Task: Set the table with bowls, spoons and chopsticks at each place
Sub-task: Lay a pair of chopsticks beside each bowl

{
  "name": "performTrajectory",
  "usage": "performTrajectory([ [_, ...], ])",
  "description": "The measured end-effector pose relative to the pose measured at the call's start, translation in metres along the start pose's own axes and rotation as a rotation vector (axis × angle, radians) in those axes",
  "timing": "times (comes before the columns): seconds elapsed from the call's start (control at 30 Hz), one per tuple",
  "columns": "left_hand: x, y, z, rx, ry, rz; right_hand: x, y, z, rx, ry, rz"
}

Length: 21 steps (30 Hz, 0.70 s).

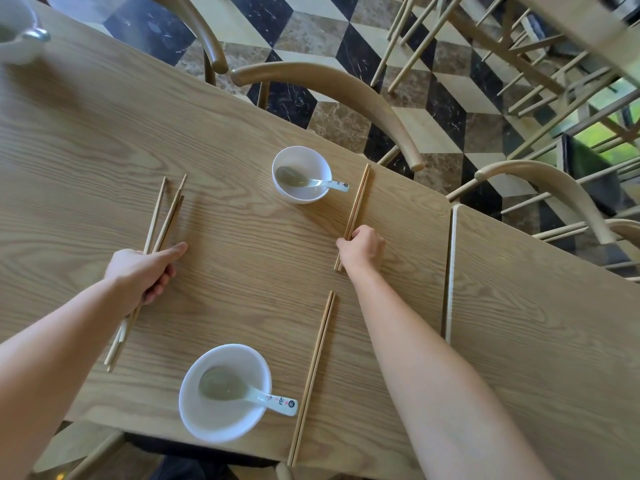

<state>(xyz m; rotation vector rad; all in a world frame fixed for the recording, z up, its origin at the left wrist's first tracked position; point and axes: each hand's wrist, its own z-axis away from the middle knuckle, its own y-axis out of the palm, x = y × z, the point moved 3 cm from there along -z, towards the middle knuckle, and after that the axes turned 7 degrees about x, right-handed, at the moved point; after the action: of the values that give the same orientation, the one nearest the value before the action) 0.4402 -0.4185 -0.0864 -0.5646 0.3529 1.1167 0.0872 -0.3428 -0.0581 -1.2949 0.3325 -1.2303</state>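
Right hand (362, 249) curls around the near end of a chopstick pair (356, 206) lying on the desk (242, 258), just right of the far bowl (300, 174). Left hand (145, 271) grips a spare chopstick bundle (166, 220).

right hand (362, 249) grips a chopstick pair (358, 199) by the far bowl (311, 157), left hand (142, 271) holds loose chopsticks (166, 216).

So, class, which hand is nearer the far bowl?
Right. The right hand grips a chopstick pair just right of the far bowl, nearer the person. The left hand, gripping spare chopsticks, sits well off to the bowl's left.
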Motion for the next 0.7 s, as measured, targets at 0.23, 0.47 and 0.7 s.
performTrajectory([
  [0.23, 0.0006, -0.0003, 0.0002, 0.004, 0.004, -0.006, 0.0005, 0.0009, -0.0011, -0.007, -0.008, 0.024],
  [0.47, 0.0002, 0.0, -0.001, 0.01, 0.008, -0.013, 0.0009, 0.0017, -0.0017, -0.008, -0.032, 0.039],
  [0.7, 0.0003, -0.0006, -0.0013, 0.018, 0.009, -0.007, 0.0016, 0.0018, -0.0021, 0.025, -0.011, 0.018],
])
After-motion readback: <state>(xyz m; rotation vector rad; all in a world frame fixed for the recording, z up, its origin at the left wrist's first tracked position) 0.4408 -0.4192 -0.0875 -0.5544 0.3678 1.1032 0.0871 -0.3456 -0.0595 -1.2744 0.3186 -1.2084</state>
